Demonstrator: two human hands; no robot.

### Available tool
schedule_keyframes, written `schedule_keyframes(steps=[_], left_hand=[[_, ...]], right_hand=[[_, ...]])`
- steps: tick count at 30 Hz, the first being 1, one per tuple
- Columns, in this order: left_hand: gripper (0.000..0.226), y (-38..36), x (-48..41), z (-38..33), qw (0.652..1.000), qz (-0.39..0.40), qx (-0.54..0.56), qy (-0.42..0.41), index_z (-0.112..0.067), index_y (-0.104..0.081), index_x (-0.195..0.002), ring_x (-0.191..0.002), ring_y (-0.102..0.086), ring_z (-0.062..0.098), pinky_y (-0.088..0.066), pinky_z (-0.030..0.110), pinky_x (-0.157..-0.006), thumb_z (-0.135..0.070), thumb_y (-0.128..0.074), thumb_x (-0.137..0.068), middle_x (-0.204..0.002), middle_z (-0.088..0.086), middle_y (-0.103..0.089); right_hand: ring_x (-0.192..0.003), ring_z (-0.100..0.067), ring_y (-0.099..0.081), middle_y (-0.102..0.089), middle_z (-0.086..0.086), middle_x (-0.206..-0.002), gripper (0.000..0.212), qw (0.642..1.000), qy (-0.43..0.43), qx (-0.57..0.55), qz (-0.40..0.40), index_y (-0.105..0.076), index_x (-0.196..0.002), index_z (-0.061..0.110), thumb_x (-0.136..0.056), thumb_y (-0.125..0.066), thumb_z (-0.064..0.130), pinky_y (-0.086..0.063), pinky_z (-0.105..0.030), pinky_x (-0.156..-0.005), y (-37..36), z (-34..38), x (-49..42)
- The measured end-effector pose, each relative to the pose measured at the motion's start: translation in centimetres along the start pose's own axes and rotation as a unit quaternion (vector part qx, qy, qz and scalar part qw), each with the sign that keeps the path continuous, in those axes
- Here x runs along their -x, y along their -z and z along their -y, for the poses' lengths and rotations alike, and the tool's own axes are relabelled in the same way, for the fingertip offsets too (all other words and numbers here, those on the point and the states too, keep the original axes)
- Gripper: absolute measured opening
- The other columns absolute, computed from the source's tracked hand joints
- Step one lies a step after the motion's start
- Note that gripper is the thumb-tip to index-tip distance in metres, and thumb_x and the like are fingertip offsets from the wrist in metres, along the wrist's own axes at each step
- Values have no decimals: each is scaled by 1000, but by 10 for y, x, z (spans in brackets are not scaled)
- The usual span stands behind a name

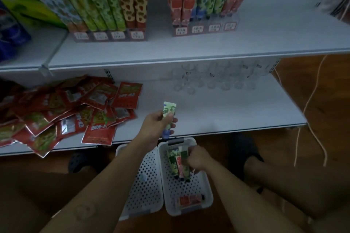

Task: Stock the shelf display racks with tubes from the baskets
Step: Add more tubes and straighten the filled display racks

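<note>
My left hand grips a green-and-blue patterned tube, held upright over the front edge of the lower shelf. Down in the right white perforated basket, my right hand holds a bunch of green and pink tubes. One red tube lies on that basket's floor. The left basket beside it looks almost bare. On the upper shelf stand two clear display racks: the left rack and the right rack, both packed with upright tubes.
A heap of red snack packets covers the left of the lower shelf. Clear glass cups stand at its back. A white cord hangs at the right. My legs and dark shoes flank the baskets on the wooden floor.
</note>
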State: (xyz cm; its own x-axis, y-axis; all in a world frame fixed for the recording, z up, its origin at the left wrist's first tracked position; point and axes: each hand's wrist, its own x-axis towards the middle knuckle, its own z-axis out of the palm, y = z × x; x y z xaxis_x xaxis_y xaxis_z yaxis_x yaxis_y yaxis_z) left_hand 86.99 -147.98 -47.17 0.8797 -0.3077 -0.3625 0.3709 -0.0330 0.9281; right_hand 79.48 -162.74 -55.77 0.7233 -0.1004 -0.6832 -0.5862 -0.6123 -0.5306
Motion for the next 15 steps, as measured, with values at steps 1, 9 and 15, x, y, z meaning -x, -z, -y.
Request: schedule_keyframes(steps=[1, 9, 15], left_hand=[[17, 1, 0, 6, 1000, -4, 7, 11, -1, -60, -100, -67, -59, 16, -50, 24, -52, -16, -55, -95, -85, 9, -66], [21, 23, -4, 60, 996, -20, -25, 78, 0, -60, -84, -62, -60, 25, -43, 30, -48, -19, -62, -92, -79, 17, -66], [23, 28, -11, 85, 993, -31, -2, 117, -3, -58, -81, -67, -57, 28, -39, 29, -50, -23, -60, -94, -86, 22, -67]], right_hand=[[-76, -23, -69, -68, -12, -98, 28, 1000, -10, 18, 18, -64, -109, 9, -83, -67, 20, -60, -35, -63, -10, -8, -4], [-101, -28, -61, -64, -10, -109, 31, 990, -13, 133, 36, -63, -112, 11, -84, -65, 24, -49, -30, -80, -49, -36, -41], [-98, -28, -61, -65, -9, -99, 24, 976, 58, 206, -32, -61, -104, 5, -88, -46, 15, -48, -30, -85, -56, -35, -78]])
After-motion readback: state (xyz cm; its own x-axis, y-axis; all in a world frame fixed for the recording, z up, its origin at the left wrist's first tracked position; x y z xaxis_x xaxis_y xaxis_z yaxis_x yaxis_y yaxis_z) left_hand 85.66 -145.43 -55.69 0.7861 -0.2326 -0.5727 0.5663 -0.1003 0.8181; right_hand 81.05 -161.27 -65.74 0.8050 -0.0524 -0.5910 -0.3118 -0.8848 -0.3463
